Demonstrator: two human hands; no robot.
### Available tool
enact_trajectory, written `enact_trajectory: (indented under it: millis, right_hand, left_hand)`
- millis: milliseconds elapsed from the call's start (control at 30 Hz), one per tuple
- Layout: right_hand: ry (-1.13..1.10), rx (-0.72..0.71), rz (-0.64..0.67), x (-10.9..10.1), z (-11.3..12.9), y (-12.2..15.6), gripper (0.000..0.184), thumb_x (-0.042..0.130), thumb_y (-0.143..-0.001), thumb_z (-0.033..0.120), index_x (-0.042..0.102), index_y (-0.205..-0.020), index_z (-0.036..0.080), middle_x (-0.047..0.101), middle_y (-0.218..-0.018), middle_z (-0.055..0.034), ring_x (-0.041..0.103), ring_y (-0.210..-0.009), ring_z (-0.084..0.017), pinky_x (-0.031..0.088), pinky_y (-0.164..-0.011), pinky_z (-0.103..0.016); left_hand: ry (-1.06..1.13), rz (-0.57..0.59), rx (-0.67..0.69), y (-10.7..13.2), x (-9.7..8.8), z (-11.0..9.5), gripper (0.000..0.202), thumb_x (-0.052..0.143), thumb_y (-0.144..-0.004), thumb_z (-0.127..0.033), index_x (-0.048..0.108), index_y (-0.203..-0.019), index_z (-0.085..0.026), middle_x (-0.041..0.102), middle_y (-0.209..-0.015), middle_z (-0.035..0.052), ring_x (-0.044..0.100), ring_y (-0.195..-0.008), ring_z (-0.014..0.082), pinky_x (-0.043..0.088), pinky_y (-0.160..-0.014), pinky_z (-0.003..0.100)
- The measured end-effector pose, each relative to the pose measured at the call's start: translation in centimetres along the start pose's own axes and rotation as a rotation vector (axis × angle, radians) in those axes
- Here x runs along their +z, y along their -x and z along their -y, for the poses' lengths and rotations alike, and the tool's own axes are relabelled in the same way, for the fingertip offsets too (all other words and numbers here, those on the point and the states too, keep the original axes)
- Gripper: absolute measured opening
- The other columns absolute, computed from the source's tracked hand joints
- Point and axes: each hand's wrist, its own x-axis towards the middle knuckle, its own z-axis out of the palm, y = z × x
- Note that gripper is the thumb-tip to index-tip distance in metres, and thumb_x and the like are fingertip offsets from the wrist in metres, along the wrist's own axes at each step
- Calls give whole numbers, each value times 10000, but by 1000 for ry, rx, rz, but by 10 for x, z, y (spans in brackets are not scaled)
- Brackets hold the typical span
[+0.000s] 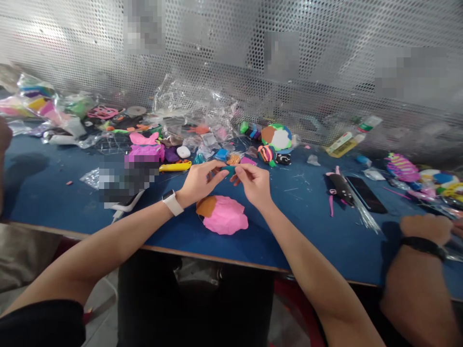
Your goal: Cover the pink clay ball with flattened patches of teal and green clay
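Teal clay piece (228, 169) is held above the tabletop (298, 193), just beyond the pink-and-brown clay form (226, 215). Left hand (200, 183) and right hand (256, 185) each pinch one end between thumb and fingers. Material is judged light, soft and easily dented; grip at the edges with low pressure. Surface: flat, blue, carrying a yellow utility knife (176, 166) and clear plastic wrapping (195, 99). Room: perforated metal panel (217, 53) behind; co-worker's forearm (419, 289) at far right

Teal piece (228, 169), pink-and-brown lump (224, 215)
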Motion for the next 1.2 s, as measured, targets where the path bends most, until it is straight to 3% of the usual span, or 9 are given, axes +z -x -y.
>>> enact_trajectory:
  millis: [167,333,500,700,800,1000,1100,1200]
  right_hand:
    - [5,-62,-8,-2,6,0,455,870,-931,733,921,-984,284,846,-849,-29,769,-625,-187,654,-556,-335]
    - [4,-76,8,-2,8,2,433,885,-930,714,930,-974,285,815,-863,-22,751,-608,-152,629,-521,-294]
    - [-21,-112,40,-2,2,4,362,933,-915,653,924,-906,292,809,-897,-19,743,-595,-136,614,-492,-286]
    - [40,-79,83,-3,-1,5,434,984,-866,624,904,-1135,293,846,-950,-10,791,-667,-167,642,-530,-296]
    - [124,-69,72,-4,-2,5,424,945,-909,622,897,-1151,277,865,-974,-22,794,-685,-179,670,-579,-327]
    - [255,-110,113,-7,-2,7,450,918,-944,527,856,-1309,271,870,-995,-25,801,-718,-193,709,-708,-397]
    - [247,-114,80,-5,0,8,436,949,-914,515,850,-1252,259,864,-969,-23,817,-742,-200,704,-731,-392]
    - [202,-60,46,0,2,9,458,964,-880,588,832,-1151,242,863,-970,-26,808,-688,-188,681,-660,-360]
  left_hand:
    - [91,103,-66,0,0,-9,197,727,-1096,-373,798,-1056,-193,831,-849,10,714,-686,136,541,-673,243]
    - [75,77,51,0,0,-9,157,713,-1116,-304,780,-1036,-187,793,-839,4,690,-701,128,528,-693,237]
    - [-49,42,169,1,3,0,240,669,-1157,-372,776,-1027,-200,767,-833,12,676,-721,142,506,-701,259]
    - [-33,44,100,-5,0,-1,363,641,-1159,-395,688,-861,-193,675,-726,-16,597,-633,123,452,-653,262]
    - [13,121,98,-9,-3,0,365,614,-1164,-394,720,-882,-189,720,-778,4,613,-649,127,464,-663,269]
    - [23,138,156,-11,-4,9,224,749,-1087,-397,812,-1039,-188,779,-925,47,670,-767,163,506,-720,287]
    - [71,133,127,-10,-4,11,230,738,-1095,-388,828,-1027,-188,791,-937,58,691,-808,173,516,-724,286]
    - [122,75,68,-10,-3,10,271,733,-1102,-400,821,-960,-186,788,-881,41,674,-777,157,506,-713,278]
